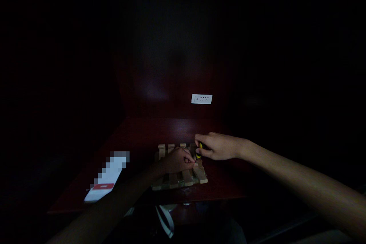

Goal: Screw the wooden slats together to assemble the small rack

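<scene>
A slatted wooden piece (173, 180) lies on the dark red table. My left hand (178, 160) rests over its middle, fingers pinched together at the right-hand slats; what they pinch is too small to make out. Wrapped round the handle of a yellow and black tool (199, 150), my right hand (210, 146) is above the right side of the wooden piece. The tool points down close to my left fingertips. Its lower tip is hard to see in the dim light.
On the left of the table (143, 131) lies a white sheet or booklet with a red band (103, 186), partly pixelated. A white socket panel (201, 99) is on the back wall. A pale strap (166, 221) hangs below the front edge.
</scene>
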Tool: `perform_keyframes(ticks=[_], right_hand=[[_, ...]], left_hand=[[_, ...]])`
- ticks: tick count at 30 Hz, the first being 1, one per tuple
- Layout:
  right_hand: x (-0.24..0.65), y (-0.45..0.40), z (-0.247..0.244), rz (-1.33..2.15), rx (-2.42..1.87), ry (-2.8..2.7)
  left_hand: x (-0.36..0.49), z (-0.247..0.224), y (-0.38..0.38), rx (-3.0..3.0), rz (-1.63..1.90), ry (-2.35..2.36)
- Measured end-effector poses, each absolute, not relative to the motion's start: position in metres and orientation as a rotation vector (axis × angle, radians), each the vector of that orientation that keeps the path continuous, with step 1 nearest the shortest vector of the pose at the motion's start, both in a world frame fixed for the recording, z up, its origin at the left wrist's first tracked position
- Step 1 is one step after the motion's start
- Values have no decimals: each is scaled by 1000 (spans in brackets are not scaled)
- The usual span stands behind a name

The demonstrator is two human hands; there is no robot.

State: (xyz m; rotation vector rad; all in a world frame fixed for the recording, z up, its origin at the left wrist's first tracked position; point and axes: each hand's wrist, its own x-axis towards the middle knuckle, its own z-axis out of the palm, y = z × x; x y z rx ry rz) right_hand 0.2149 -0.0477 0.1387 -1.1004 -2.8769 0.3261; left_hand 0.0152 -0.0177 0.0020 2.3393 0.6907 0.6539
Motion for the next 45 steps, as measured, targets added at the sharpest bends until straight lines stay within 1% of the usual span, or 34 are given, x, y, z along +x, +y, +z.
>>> perform_keyframes(ticks=[3,8,15,21,26,32,39,42,45], right_hand=[[212,-52,140,401,-1051,-2897],[210,-56,145,414,-974,-2927],[211,-57,147,322,-1076,-2930],[211,-57,146,330,-1202,-2906],[207,-62,151,373,-1085,-2906],[207,-63,150,230,-1002,-2956],[211,-59,145,-18,-1176,-2960],[210,-60,147,46,-1185,-2953],[207,-63,150,137,-1093,-2930]], left_hand=[[15,2,-18,2344,656,690],[14,0,-16,2351,647,681],[14,-1,-16,2342,655,662],[14,-2,-17,2271,647,659],[13,0,-18,2268,630,676],[14,2,-17,2324,635,654],[14,2,-17,2319,630,612],[14,3,-17,2304,619,615],[13,3,-17,2308,624,621]])
